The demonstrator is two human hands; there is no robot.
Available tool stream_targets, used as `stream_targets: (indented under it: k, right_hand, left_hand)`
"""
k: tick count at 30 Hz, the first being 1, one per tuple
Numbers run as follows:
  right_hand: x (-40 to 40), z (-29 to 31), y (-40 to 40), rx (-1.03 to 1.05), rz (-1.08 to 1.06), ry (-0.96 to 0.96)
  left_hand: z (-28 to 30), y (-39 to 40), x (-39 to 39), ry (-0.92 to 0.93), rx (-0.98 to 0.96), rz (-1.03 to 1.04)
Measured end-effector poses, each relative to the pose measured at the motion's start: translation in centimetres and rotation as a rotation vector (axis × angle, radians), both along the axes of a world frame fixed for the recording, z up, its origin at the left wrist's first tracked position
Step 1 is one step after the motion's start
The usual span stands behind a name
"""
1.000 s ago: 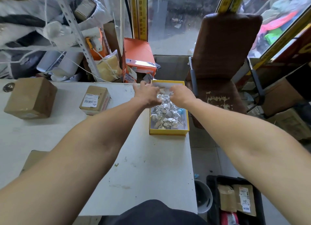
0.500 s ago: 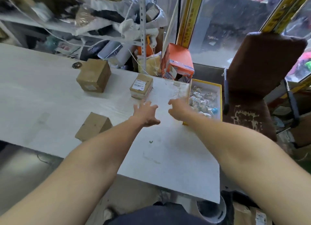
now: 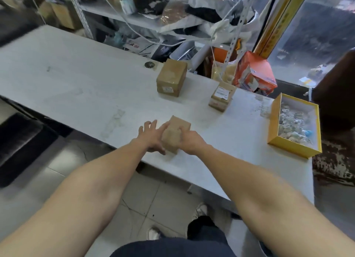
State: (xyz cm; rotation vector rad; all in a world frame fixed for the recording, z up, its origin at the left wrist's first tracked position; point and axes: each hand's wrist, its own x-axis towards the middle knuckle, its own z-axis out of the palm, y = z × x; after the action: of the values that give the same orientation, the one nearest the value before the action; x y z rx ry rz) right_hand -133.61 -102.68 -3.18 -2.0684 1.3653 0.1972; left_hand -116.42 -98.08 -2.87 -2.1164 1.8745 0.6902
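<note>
the small cardboard box sits on the white table, close to its near edge and roughly midway between the two forearms. the left hand lies against the left side of that box with its fingers spread and fairly straight; the forefinger rests along the top edge and the thumb touches the near lower corner, so it is a flat contact, not a closed grasp. the right hand holds the box from the right, fingers curled over its top face. motion blur hides whether the box is lifted or resting. farther back stand a larger brown box and a labelled box, well apart from the hands. a yellow tray of small wrapped items sits at the table's right end.
</note>
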Motion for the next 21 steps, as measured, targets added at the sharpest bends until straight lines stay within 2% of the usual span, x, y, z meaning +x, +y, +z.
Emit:
stream_targets:
  k: [4, 7, 12, 17, 21]
  right_hand:
    - [1.7, -2.1, 0.1, 0.078, -0.032, 0.049]
    - [1.6, -3.0, -0.8, 0.096, -0.013, 0.052]
    - [0.8, -1.8, -6.6, -0.004, -0.153, 0.000]
    - [0.2, 0.9, -13.1, -0.114, -0.218, 0.011]
    - [0.8, 2.0, -18.2, -0.159, -0.286, -0.011]
  left_hand:
    - [-2.1, -0.9, 1.3, 0.008, 0.038, -0.089]
    - [-3.2, -2.6, 0.6, -0.020, -0.069, -0.167]
    - [-3.0, -8.3, -0.7, 0.073, -0.187, -0.125]
    - [-0.6, -16.0, -1.0, 0.008, -0.343, -0.296]
    - [1.3, -21.9, -0.5, -0.022, -0.413, -0.344]
